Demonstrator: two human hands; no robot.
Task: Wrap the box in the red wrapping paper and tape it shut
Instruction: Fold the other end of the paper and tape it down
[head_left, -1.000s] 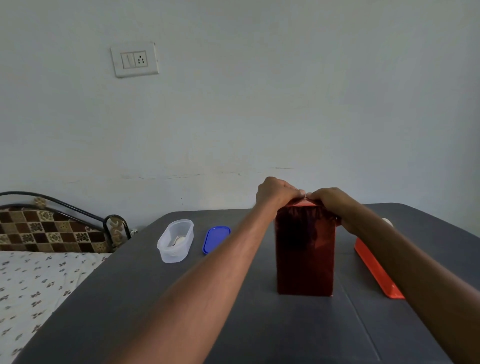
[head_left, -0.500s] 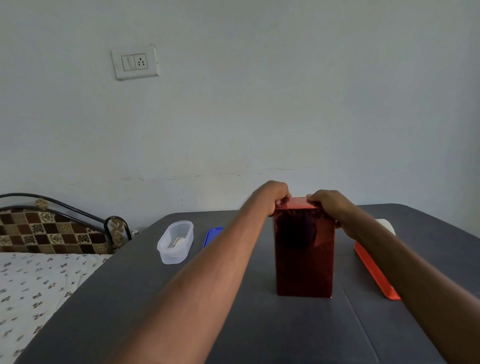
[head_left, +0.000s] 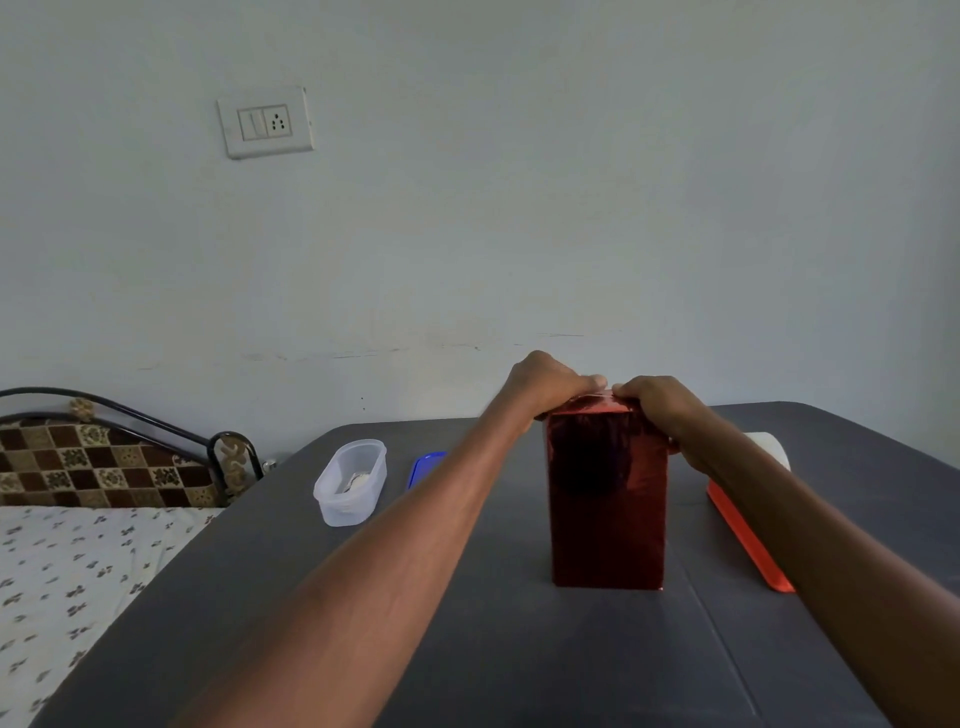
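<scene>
With both hands, left hand (head_left: 548, 384) and right hand (head_left: 660, 405), curled pressing the red wrapping paper (head_left: 597, 404) atop the upright box (head_left: 608, 499), uneven pressure could tip it or spring the folds open.

Head view, forward and slightly down

The one camera looks along both forearms across the table (head_left: 519, 665), close to the box (head_left: 608, 509) at centre, facing the wall (head_left: 571, 208) behind the box.

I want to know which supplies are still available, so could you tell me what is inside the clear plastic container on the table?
The clear container stands open, its blue lid lying beside it. Something small and pale lies at the bottom, too blurred to identify.
</scene>
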